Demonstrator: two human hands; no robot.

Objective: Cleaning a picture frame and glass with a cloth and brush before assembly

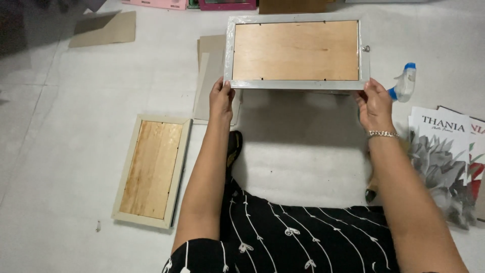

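At the upper left of the frame a cardboard sheet (pixel 105 29) lies on the floor (pixel 65 101). Lower left, a cream frame (pixel 152 170) rests back-up, its wooden backing showing. At centre, the left hand (pixel 221 98) pinches the lower left corner of the grey frame (pixel 296 51), held back-up above a white foam sheet (pixel 298 151) at upper centre. The right hand (pixel 375 103), with a bracelet at the wrist, grips the lower right corner. Both hands are closed on the frame's bottom edge. To hold it well, an even grip at both corners would keep it level and the backing seated. Right of it a spray bottle (pixel 405 83) lies beside the hand, and flower prints (pixel 444 162) lie at the right edge.
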